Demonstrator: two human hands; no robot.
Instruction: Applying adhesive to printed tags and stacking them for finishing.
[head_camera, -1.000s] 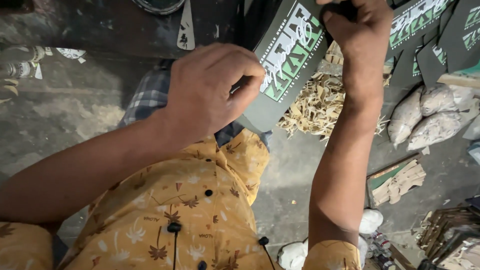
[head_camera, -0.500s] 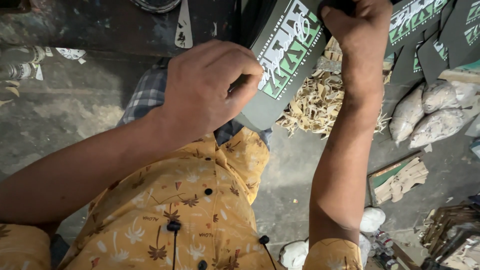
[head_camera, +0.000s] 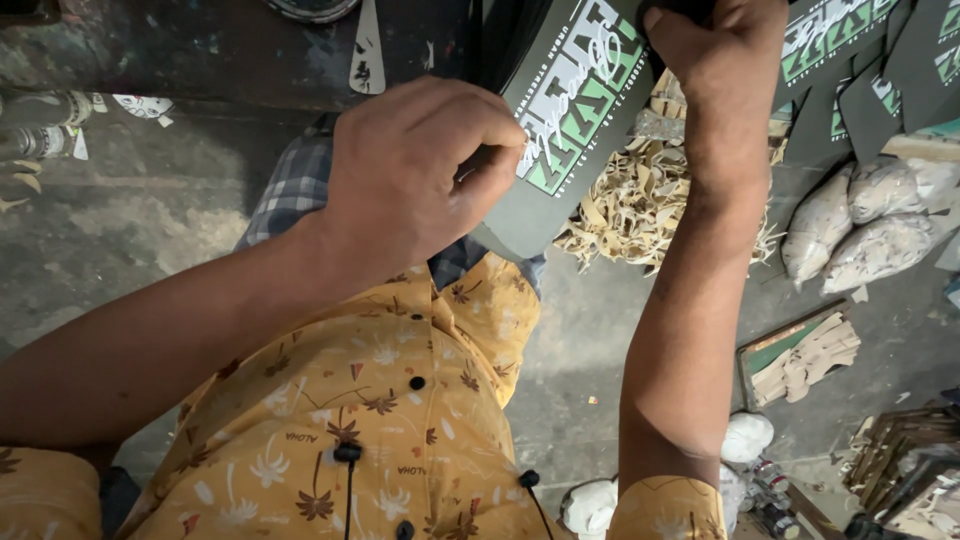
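Observation:
A dark grey flat piece with a green and white printed design (head_camera: 570, 110) is held at a slant in front of me. My left hand (head_camera: 415, 175) pinches its lower left edge with closed fingers. At the top of the view my right hand (head_camera: 715, 50) grips the upper end of the same piece. Both forearms reach up from my yellow patterned shirt (head_camera: 370, 420).
More dark printed pieces (head_camera: 880, 60) lie at the upper right. A heap of pale shavings (head_camera: 640, 210) sits on the grey floor below the piece. Filled clear bags (head_camera: 870, 235) lie at the right. A small frame with pale scraps (head_camera: 800, 355) and wooden crates (head_camera: 900, 460) are lower right.
Both hands keep their hold. The printed piece and my hands have shifted slightly upward and left in the view.

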